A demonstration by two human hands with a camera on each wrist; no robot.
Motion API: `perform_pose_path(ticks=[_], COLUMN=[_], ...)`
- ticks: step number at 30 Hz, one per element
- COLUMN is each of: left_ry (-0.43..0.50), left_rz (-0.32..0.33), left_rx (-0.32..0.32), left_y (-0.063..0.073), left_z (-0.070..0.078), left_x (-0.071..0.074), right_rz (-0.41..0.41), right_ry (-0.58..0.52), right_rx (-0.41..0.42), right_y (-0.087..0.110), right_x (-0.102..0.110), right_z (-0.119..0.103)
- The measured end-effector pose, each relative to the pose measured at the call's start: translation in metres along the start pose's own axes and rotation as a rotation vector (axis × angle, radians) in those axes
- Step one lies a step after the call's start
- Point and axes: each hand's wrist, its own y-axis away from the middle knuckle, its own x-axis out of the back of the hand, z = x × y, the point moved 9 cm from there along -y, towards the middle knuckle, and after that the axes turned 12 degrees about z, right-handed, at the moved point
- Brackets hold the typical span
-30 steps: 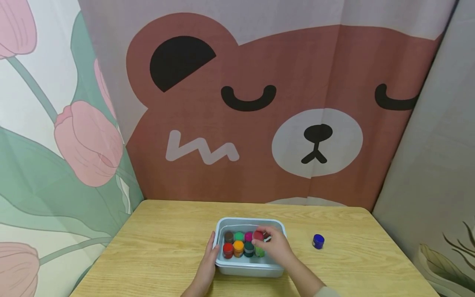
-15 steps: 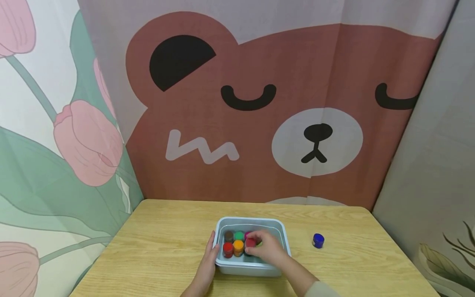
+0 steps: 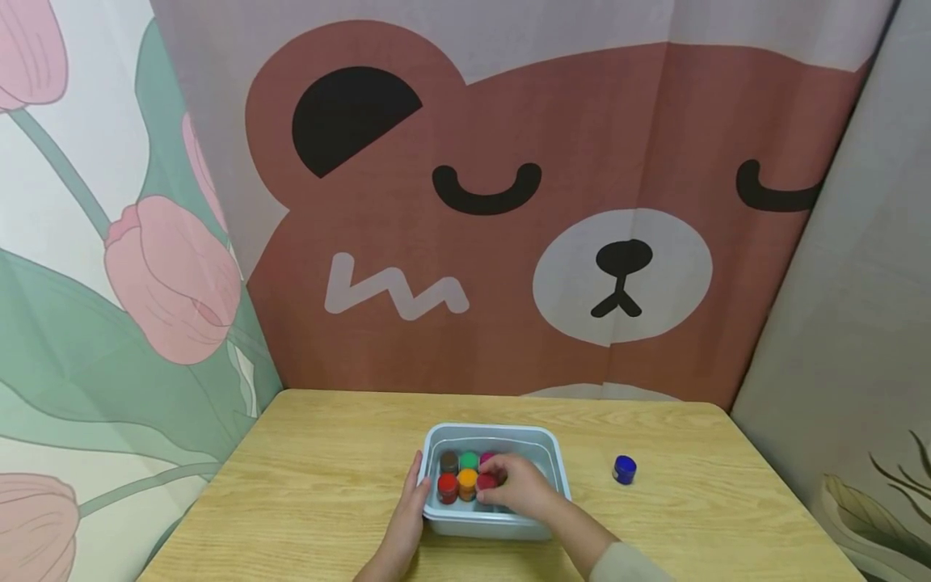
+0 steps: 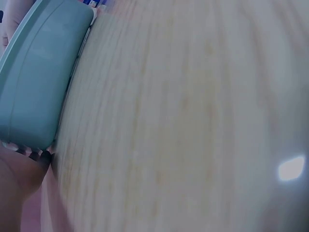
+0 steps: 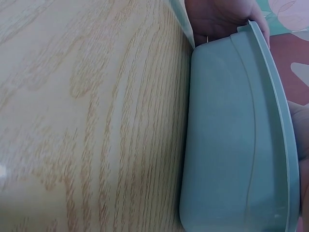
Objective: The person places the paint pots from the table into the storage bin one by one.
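Note:
A light blue-grey plastic box (image 3: 494, 529) stands on the table with small lidded paint pots inside. My left hand (image 3: 404, 517) holds its left end, thumb at the rim and fingers along the outer wall. Inside the box, my right hand (image 3: 525, 488) pinches a dark red paint pot (image 3: 486, 482) between thumb and fingers. Beside that pot is an orange pot (image 3: 468, 482), then a red pot (image 3: 447, 487). Behind them are a brown pot (image 3: 448, 462), a green pot (image 3: 469, 461) and a partly covered magenta pot (image 3: 488, 458). The right hand hides part of the box's inside.
A blue paint pot (image 3: 625, 470) stands apart on the wooden table (image 3: 327, 477), right of the box. A curtain with a bear print (image 3: 494, 267) hangs behind the table, and a tulip-print curtain (image 3: 170, 279) hangs at the left.
My right hand has moved left and toward me inside the box with the dark red paint pot, from the back right to beside the orange pot. The left hand stays at the box.

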Motion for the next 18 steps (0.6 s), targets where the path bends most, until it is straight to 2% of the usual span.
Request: perform_pose_path(ticks=[10,18], left_ry=[-0.003,0.002], left_rz=[0.006,0.006], left_rx=[-0.003,-0.016], left_y=[0.0015,0.0013], left_z=[0.0009,0.0013], left_x=[-0.0002,0.0003], right_rz=[-0.039,-0.050], right_ry=[-0.026,-0.001], right_rx=[-0.052,-0.021], right_y=[-0.0006,-0.0002], right_x=[-0.0054,-0.0056], right_z=[0.0051,0.0011])
